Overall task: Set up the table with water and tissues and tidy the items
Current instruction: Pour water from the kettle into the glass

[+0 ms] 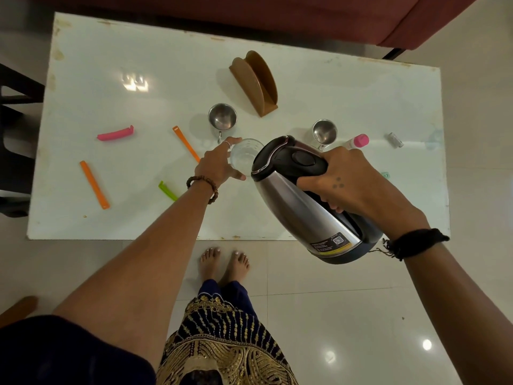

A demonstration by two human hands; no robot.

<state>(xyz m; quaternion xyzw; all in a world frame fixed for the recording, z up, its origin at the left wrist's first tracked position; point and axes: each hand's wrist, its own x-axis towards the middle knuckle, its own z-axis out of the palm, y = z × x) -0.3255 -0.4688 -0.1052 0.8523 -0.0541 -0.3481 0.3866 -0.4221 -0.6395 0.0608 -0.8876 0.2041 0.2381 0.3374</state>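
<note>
My right hand (pixel 352 182) fingers clamp the tilted kettle (pixel 305 198) over the glass (pixel 245 157), left hand (pixel 219 165) cupping it mid-worktop (pixel 111 65) between two steel cups (pixel 222 118), clips scattered left.

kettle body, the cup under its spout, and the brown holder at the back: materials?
Kettle: brushed steel body by its sheen, with a black lid and handle, likely plastic.
Cup: clear, glass or plastic; the table shows through it.
Napkin holder: matte brown, probably moulded plastic.
</note>
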